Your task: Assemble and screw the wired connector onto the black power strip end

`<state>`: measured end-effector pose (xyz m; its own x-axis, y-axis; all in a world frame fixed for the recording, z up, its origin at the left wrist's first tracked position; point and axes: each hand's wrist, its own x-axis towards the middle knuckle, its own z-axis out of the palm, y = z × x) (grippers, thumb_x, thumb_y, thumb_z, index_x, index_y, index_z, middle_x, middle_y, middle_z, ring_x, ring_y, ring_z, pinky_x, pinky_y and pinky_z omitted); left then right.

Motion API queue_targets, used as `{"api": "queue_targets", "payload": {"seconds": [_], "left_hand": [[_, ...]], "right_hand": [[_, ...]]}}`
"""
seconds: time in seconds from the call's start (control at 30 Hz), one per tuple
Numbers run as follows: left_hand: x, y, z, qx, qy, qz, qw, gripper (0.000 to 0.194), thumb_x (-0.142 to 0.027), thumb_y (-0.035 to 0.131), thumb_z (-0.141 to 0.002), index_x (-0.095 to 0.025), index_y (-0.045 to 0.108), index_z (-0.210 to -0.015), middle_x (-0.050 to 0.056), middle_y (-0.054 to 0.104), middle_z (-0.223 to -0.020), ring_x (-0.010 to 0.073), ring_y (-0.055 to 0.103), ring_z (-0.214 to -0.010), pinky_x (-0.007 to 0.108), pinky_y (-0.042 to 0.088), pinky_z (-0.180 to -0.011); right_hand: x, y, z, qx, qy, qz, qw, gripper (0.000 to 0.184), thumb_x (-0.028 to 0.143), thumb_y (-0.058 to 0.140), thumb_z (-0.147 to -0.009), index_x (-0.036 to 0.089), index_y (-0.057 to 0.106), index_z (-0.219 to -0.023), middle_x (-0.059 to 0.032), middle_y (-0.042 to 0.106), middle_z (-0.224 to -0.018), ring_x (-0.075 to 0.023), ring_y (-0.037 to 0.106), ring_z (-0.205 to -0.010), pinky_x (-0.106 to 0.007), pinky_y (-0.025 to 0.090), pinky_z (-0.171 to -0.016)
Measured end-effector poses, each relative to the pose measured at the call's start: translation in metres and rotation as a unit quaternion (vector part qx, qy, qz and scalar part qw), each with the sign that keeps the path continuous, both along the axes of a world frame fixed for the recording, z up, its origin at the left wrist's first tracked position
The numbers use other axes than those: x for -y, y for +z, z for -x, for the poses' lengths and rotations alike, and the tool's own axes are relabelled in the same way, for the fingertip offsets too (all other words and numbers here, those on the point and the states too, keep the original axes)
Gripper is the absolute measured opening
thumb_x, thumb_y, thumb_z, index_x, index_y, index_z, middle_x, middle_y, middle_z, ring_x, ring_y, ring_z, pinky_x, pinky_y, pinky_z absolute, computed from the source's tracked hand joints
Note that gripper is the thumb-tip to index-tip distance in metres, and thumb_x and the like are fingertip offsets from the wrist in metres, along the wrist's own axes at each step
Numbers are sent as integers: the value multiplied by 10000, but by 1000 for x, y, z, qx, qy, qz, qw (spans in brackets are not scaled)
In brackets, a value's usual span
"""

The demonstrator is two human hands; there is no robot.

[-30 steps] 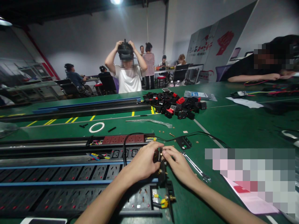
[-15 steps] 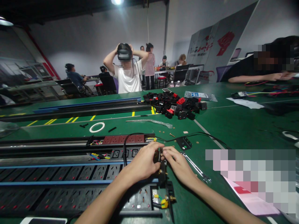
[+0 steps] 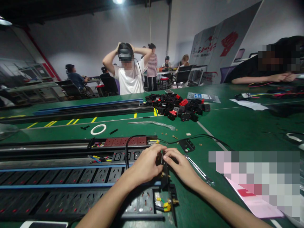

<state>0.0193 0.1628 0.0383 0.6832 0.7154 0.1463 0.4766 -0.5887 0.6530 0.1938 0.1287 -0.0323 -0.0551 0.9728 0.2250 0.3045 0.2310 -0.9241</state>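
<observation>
Head view: left hand (image 3: 144, 166) and right hand (image 3: 181, 167) pinch a black bracket (image 3: 165, 177) closely, a steel wrench (image 3: 199, 171) lying just beside.

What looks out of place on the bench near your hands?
Loose brass screws and washers lie scattered on the green mat beyond the right hand, near a black metal bracket. They look stray, not fitted. A black cable also arches loosely over the power strip.

A glaring ceiling lamp (image 3: 118, 1) lights the scene softly, and the wide lens bends the walls (image 3: 71, 41) toward the edges.
</observation>
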Motion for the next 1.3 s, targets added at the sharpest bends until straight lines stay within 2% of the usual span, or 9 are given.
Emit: {"api": "queue_targets", "payload": {"seconds": [0.1,0.2,0.37,0.47,0.63,0.8,0.93,1.17,1.3], "left_hand": [[0,0,0,1,2,-2,1000,592,-50,622,-700,-183,561,-1274,92,614,-1283,247,580,-1176,392,458,-1053],[0,0,0,3,0,-2,1000,579,-55,624,-705,-189,568,-1265,91,619,-1275,242,584,-1165,390,461,-1049],[0,1,0,-2,1,-1,1000,590,-55,625,-703,-183,557,-1275,97,609,-1292,251,575,-1185,399,455,-1058],[0,1,0,-1,-2,-1,1000,578,-50,622,-703,-177,562,-1264,96,615,-1276,247,580,-1173,396,462,-1049],[0,1,-1,0,-1,1,1000,583,-50,629,-698,-175,562,-1264,102,608,-1293,253,571,-1192,410,451,-1062],[0,1,0,2,-3,-4,1000,581,-49,618,-701,-181,563,-1264,93,612,-1285,247,574,-1185,398,456,-1056],[0,0,0,2,-4,-6,1000,585,-44,614,-696,-175,562,-1264,97,607,-1291,245,570,-1192,390,449,-1064],[-1,0,0,-2,-2,-6,1000,579,-53,619,-700,-176,564,-1262,95,612,-1278,248,576,-1177,384,456,-1052],[0,0,0,2,-3,-3,1000,562,-57,618,-711,-184,568,-1256,86,618,-1265,238,585,-1157,377,461,-1044]], "right_hand": [[-1,0,0,-7,-4,10,1000,381,480,447,-967,204,648,-799,-74,632,-1025,-222,581,-1012,-359,445,-936],[-1,1,0,-3,-14,0,1000,293,488,548,-913,214,650,-901,-59,639,-1008,-224,579,-1003,-366,456,-930],[-2,0,0,-3,-9,14,1000,392,491,443,-964,205,651,-792,-78,631,-1038,-217,585,-1012,-358,449,-939],[-3,0,0,-5,-12,4,1000,292,482,542,-919,214,654,-899,-61,637,-1017,-219,581,-1005,-368,447,-945],[-3,0,-1,-11,-9,9,1000,392,491,461,-958,207,666,-782,-67,634,-1017,-217,591,-1007,-352,449,-933],[-3,0,0,-5,-4,6,1000,295,490,567,-901,215,643,-830,-48,637,-972,-219,588,-990,-354,450,-927],[-3,-1,0,-14,-12,12,1000,339,481,461,-958,218,657,-873,-54,632,-1018,-208,587,-1002,-333,447,-915],[-1,0,0,6,-20,8,1000,321,481,463,-960,215,636,-911,-53,632,-1016,-212,582,-1013,-338,442,-925],[-1,-1,0,0,-7,-7,1000,247,457,565,-912,218,623,-929,-43,631,-1003,-212,581,-1002,-336,448,-918]]}}
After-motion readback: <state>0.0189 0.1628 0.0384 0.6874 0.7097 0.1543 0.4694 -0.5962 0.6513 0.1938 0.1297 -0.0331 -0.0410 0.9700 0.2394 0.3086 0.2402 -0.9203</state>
